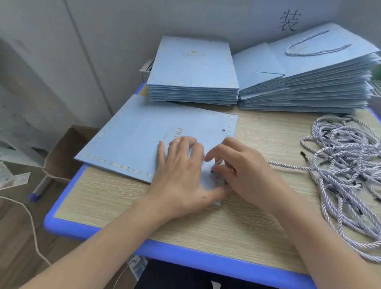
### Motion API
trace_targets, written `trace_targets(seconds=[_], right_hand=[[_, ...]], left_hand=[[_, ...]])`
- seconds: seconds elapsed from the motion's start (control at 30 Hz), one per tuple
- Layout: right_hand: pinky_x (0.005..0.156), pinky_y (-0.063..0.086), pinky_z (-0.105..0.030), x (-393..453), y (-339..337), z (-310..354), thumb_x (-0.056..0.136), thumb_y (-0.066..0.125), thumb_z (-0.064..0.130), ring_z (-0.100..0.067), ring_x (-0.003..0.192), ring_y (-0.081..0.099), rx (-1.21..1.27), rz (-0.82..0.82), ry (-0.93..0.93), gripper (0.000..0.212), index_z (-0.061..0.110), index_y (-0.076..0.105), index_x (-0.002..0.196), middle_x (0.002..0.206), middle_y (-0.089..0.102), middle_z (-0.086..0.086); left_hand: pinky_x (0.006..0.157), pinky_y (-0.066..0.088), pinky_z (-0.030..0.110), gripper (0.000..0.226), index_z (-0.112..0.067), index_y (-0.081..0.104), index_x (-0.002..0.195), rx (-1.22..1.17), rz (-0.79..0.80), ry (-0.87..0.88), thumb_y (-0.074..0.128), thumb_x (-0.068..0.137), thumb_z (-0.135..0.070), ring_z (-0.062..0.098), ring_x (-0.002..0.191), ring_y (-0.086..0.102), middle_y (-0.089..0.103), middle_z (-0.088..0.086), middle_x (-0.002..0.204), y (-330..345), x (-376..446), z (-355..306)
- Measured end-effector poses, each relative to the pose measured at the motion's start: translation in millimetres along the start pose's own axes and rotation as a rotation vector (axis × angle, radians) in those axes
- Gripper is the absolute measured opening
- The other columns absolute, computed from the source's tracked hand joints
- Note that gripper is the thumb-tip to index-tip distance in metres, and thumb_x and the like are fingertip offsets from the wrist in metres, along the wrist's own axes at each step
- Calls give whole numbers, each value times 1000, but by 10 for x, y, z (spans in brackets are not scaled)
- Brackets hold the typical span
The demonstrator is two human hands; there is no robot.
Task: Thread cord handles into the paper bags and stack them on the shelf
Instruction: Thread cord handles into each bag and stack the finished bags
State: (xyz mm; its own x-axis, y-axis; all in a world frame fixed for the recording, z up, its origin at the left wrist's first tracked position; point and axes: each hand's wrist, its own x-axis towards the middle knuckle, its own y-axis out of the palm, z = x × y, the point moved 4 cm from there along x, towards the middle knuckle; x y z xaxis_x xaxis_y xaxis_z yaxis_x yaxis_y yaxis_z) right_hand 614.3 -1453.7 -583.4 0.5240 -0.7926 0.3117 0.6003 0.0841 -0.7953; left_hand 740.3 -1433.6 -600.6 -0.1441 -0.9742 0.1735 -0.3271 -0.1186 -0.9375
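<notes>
Flat at frame centre on the wood-grain table: one light blue paper bag, pinned under the left hand, fingers spread straight and wide. Pinching a twisted cord with curled fingers at the bag's near right edge: the right hand. At right, a tangled cord pile; upper centre, an unthreaded bag stack; upper right, a threaded bag stack.
</notes>
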Motion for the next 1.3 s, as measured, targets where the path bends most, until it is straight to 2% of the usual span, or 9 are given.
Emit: trace_targets(seconds=[0.1, 0.3, 0.4, 0.53, 0.67, 0.77, 0.9, 1.1, 1.3], right_hand=[[62, 36, -10, 16, 4, 30, 77, 68, 0, -3, 67, 49, 145, -5, 34, 25, 22, 59, 84, 76, 51, 18], [57, 36, -14, 34, 12, -67, 73, 75, 4, -14, 64, 50, 138, -109, 83, 11, 9, 65, 72, 64, 52, 8], [59, 35, -9, 26, 38, -44, 74, 73, 2, -2, 63, 51, 145, -91, 54, 9, 9, 68, 75, 64, 50, 17], [61, 35, -8, 32, 54, 29, 76, 64, 9, -1, 63, 50, 184, -20, 18, 10, 13, 72, 78, 72, 56, 14], [65, 36, -14, -20, -31, 23, 74, 44, 20, -7, 71, 50, 193, 66, 97, 34, 28, 76, 82, 97, 56, 13], [65, 36, -16, -43, -136, 21, 72, 43, 17, -7, 68, 49, 196, -98, 128, 36, 31, 75, 83, 99, 51, 14], [56, 32, -9, -91, -216, 43, 75, 51, 11, -7, 55, 46, 239, -278, 131, 20, 16, 70, 77, 73, 54, 9], [58, 41, -33, -10, 43, 57, 82, 48, 40, -8, 55, 45, 22, -66, 188, 31, 18, 65, 68, 57, 55, 7], [53, 34, -17, 70, 63, 18, 81, 66, 24, -1, 54, 48, 191, 29, 289, 17, 28, 64, 64, 53, 54, 11]], left_hand=[[112, 12, 49, 66, -29, 31, 98, -29, 11, 1, 25, 52, -76, 14, 130, 23, 30, -6, 129, 15, -8, 4], [111, 16, 48, 65, -26, 37, 95, -82, -25, 0, 28, 53, -75, 14, 123, 30, 34, -8, 122, -10, -11, 2], [112, 13, 48, 61, -25, 42, 94, -135, -46, 5, 32, 53, -70, 12, 119, 32, 36, -10, 116, -26, -23, -3], [113, 8, 41, 56, -25, 43, 91, -239, -60, -3, 36, 51, -64, 10, 114, 34, 40, -11, 112, -54, -39, -3], [110, 17, 42, 56, -27, 45, 90, -318, -94, -12, 41, 51, -66, 11, 108, 41, 47, -11, 107, -84, -28, 9], [100, 32, 46, 48, -24, 51, 84, -384, -143, 0, 45, 55, -62, 8, 96, 45, 55, -9, 96, -152, -26, 35], [88, 42, 39, 41, -16, 61, 67, -527, -209, -37, 48, 59, -54, 11, 84, 57, 63, -1, 79, -243, -19, 153], [85, 40, 20, 38, -17, 61, 55, -575, -193, -28, 44, 66, -49, 0, 84, 59, 69, -2, 74, -232, 14, 237], [95, 40, 43, 38, -18, 64, 65, -500, -200, -8, 49, 64, -54, 7, 85, 59, 67, -5, 84, -215, 4, 208]])
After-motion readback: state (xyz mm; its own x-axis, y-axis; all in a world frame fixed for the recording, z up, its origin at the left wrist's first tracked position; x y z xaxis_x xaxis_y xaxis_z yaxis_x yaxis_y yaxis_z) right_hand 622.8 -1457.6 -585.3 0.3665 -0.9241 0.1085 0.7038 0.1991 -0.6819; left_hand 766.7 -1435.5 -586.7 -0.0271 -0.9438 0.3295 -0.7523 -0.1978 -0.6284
